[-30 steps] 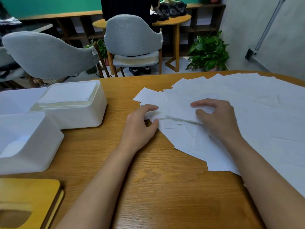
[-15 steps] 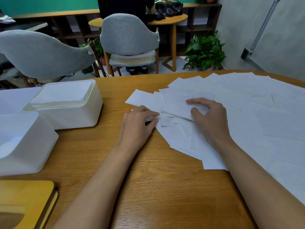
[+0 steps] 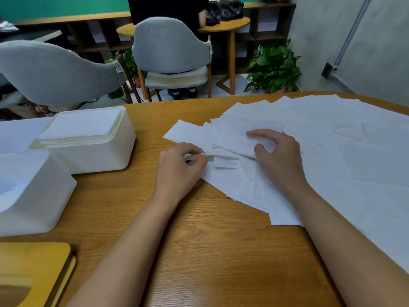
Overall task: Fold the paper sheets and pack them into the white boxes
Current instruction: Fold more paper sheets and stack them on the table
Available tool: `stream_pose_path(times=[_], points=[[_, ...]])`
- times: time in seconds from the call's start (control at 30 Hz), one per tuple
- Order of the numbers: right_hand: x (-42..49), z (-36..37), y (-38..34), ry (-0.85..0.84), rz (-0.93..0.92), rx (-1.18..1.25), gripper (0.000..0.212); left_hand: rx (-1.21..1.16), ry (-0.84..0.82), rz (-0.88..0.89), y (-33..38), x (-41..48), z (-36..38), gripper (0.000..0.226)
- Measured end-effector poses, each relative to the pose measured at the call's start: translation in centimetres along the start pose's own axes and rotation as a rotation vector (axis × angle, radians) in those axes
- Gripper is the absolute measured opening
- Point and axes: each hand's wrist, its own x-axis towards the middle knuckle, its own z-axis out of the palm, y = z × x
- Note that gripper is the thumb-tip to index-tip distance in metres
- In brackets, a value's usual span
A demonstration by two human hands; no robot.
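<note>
Several white paper sheets [image 3: 332,138] lie fanned over the right half of the wooden table [image 3: 210,251]. My left hand [image 3: 179,171] pinches the edge of one paper sheet [image 3: 221,154] at the pile's left side. My right hand [image 3: 276,158] rests on the pile with curled fingers, its thumb and fingers holding the top sheet. At the left stands a white box [image 3: 93,156] filled with folded paper up to its rim. A second white box [image 3: 44,202] stands nearer me, open.
A yellow wooden lid or box [image 3: 33,273] sits at the near left corner. Two grey chairs [image 3: 170,47] and a potted plant [image 3: 272,67] stand beyond the table's far edge. A small round table [image 3: 228,27] is behind them.
My left hand has closed its fingers on a sheet's edge and drawn slightly left. The right hand stays on the pile, fingers more curled.
</note>
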Motion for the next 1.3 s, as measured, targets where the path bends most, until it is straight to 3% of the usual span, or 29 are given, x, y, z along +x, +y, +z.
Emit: stream_pose_path(times=[0.13, 0.4, 0.57, 0.73, 0.8, 0.9, 0.93, 1.07, 1.3], points=[[0.0, -0.1, -0.2, -0.014, -0.011, 0.022, 0.042, 0.090, 0.003, 0.129, 0.1, -0.2, -0.1, 0.013], [-0.2, 0.0, -0.6, -0.106, -0.060, 0.125, 0.039, -0.061, 0.184, 0.312, 1.3, -0.1, -1.5, 0.020], [-0.4, 0.3, -0.9, -0.176, -0.088, 0.142, 0.031, -0.261, 0.208, 0.185, 1.4, 0.0, -2.2, 0.020], [-0.7, 0.1, -1.5, -0.285, -0.104, 0.249, 0.058, -0.467, 0.065, 0.058, 1.9, 0.1, -2.6, 0.021], [-0.9, 0.1, -1.7, -0.367, -0.049, 0.372, 0.060, -0.505, 0.009, 0.018, 2.0, 0.0, -2.4, 0.020], [-1.2, 0.1, -2.0, -0.418, 0.032, 0.470, 0.084, -0.500, -0.032, -0.027, 2.0, -0.1, -2.1, 0.018], [-1.3, 0.2, -2.1, -0.409, 0.023, 0.436, 0.082, -0.487, -0.037, -0.029, 2.0, -0.1, -2.1, 0.018], [-1.4, 0.4, -2.3, -0.358, 0.005, 0.309, 0.012, -0.401, -0.041, -0.012, 1.7, 0.2, -2.3, 0.015], [-1.2, 0.6, -2.1, -0.361, 0.055, 0.238, 0.009, -0.369, -0.063, -0.045, 2.1, 0.2, -2.4, 0.018]])
